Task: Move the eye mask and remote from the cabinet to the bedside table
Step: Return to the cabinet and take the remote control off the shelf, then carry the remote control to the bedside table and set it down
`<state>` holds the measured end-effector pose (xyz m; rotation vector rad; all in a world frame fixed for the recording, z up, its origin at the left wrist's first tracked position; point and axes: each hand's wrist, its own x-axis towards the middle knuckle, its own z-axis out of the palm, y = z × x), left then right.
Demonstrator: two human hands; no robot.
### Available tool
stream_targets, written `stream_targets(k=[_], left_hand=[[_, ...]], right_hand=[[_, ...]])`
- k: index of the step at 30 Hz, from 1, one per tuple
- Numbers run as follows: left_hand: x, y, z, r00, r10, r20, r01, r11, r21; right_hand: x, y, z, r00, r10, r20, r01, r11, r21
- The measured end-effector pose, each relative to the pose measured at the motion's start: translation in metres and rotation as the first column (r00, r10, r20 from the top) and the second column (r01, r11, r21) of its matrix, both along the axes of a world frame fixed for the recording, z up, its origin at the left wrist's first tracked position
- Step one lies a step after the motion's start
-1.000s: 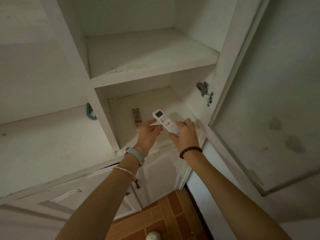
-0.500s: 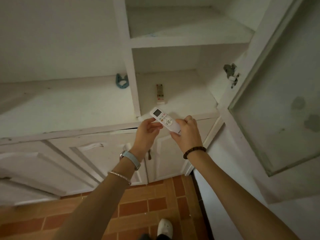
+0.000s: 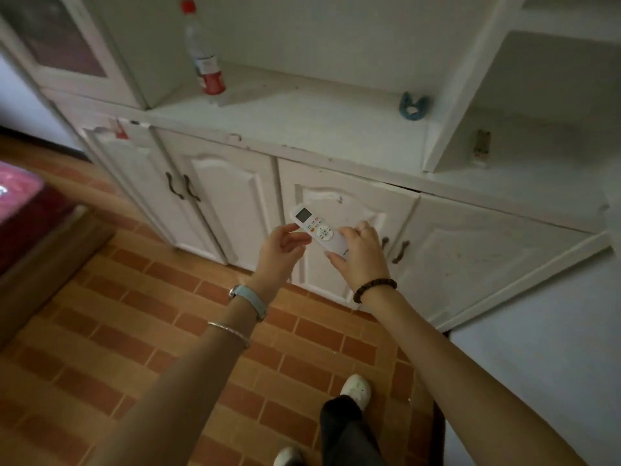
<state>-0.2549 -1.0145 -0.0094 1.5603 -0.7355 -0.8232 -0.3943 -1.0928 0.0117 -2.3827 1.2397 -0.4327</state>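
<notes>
I hold a white remote (image 3: 317, 228) with a small screen and coloured buttons in front of the lower cabinet doors. My right hand (image 3: 361, 253) grips its lower end. My left hand (image 3: 280, 248) touches its upper edge with thumb and fingertips. A blue object (image 3: 414, 106), possibly the eye mask, lies on the white cabinet counter (image 3: 302, 122) at the right. A second, darker remote (image 3: 481, 149) lies in the open cabinet compartment further right.
A plastic bottle with a red cap and label (image 3: 205, 52) stands on the counter at the back left. A glass cabinet door (image 3: 57, 38) is at top left. A red bed (image 3: 20, 210) sits at the left edge. The floor is orange brick tile (image 3: 151, 314).
Both hands have drawn the white remote out of the cabinet compartment and lowered it in front of the lower doors. The view has swung left and down, bringing the bottle and bed into sight.
</notes>
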Motion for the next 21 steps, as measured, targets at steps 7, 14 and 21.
stream_targets(k=[7,14,21], left_hand=[[0.056,0.156,0.005,0.959,0.282,-0.015,-0.281,0.959,0.018],[0.098,0.288,0.006,0.826,0.563,-0.014,-0.563,0.826,0.037],[0.129,0.381,0.003,0.589,0.807,-0.035,-0.805,0.59,0.063]], right_hand=[[0.09,0.115,-0.001,0.958,0.287,-0.019,-0.286,0.958,0.027],[0.175,0.218,-0.002,0.819,0.573,-0.01,-0.573,0.819,-0.004],[0.262,0.3,-0.01,0.559,0.828,-0.051,-0.829,0.558,-0.037]])
